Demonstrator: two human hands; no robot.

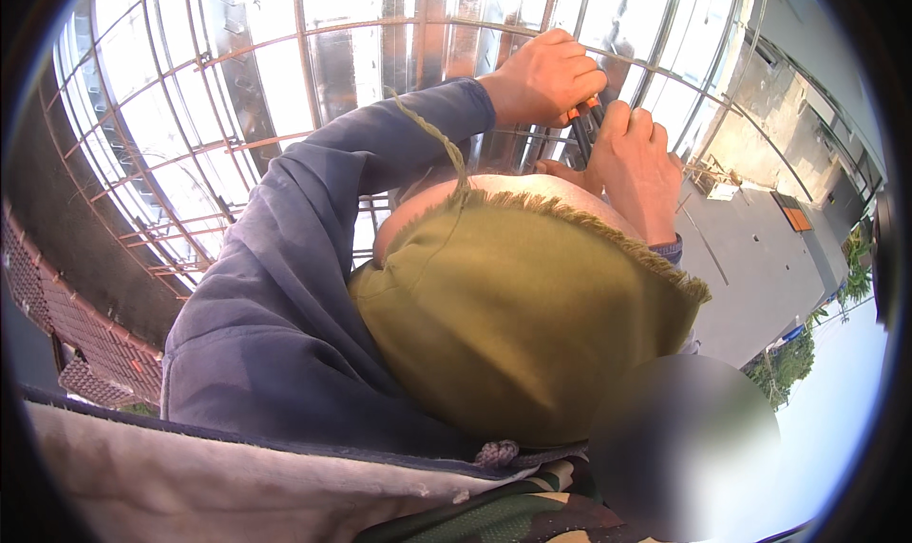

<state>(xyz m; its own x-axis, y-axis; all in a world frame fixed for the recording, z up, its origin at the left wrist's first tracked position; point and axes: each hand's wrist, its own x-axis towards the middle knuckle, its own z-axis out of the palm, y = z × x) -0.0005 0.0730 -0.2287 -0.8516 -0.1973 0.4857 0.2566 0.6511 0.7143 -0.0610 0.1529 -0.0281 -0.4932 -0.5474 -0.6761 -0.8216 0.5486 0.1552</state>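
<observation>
My left hand (551,79) is closed round a hand tool (579,136) with two handles, orange and black, that looks like pliers or pincers. Its dark part runs down from that fist toward my right hand (635,168). The right hand is curled right beside the tool, thumb reaching in behind it; what its fingers hold is hidden. The jaw end cannot be made out. Both hands are over a grid of thin rusty steel bars (302,63). Below them, olive cloth (513,305) with a frayed edge covers much of the middle, with some bare skin showing above it.
Shiny ribbed metal sheeting (347,77) lies beneath the bars. A grey surface (741,253) and a rough pale wall (760,101) are at the right. Tiled roofing (90,324) shows at the far left, greenery (784,367) at the lower right.
</observation>
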